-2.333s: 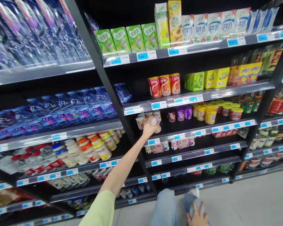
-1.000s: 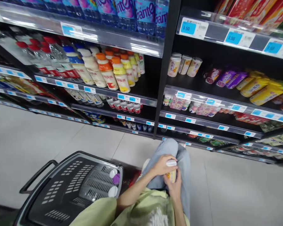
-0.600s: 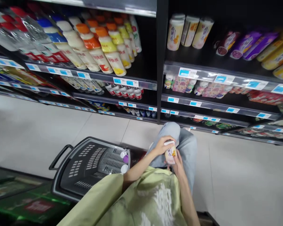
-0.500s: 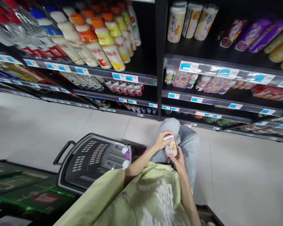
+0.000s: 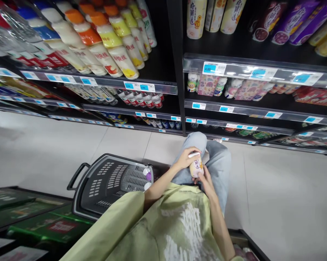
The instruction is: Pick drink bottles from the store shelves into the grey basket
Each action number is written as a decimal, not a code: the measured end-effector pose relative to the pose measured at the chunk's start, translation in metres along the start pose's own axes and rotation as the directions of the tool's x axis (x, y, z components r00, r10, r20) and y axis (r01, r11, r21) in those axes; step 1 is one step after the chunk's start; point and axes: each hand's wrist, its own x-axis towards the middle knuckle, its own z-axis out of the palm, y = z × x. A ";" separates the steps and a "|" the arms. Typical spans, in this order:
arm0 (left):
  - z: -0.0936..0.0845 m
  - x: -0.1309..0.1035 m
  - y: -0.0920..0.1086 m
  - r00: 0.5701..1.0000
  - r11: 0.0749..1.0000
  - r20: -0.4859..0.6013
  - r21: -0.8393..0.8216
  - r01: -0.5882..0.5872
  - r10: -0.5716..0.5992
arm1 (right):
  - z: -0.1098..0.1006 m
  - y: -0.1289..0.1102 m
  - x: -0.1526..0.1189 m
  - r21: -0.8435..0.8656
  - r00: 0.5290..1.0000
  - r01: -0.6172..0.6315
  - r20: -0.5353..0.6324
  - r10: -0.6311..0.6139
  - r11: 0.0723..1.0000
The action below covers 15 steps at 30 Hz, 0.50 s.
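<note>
In the head view, a cream porridge can [image 5: 196, 166] with a white lid and dark lettering is held above my bent knees. My left hand [image 5: 187, 158] wraps round its upper left side, with fingers over the lid. Low on the right side, my right hand [image 5: 206, 179] grips the can near its base. Similar cream cans [image 5: 196, 20] stand on the upper shelf in front of me.
A dark shopping basket [image 5: 103, 188] holding a few bottles with white and purple caps [image 5: 148, 176] is on the floor to my left. Shelves carry drink bottles [image 5: 124, 59] and purple cans [image 5: 295, 21]. Green boxes [image 5: 52, 224] lie behind the basket.
The view has shifted slightly, so the upper shelves sit higher in the picture. Both hands keep hold of the porridge can, which has barely moved.
</note>
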 end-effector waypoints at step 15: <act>0.003 0.000 0.004 0.999 0.997 0.031 0.069 -0.040 0.038 | -0.010 0.000 0.000 0.010 0.904 -0.334 0.287 0.317 0.943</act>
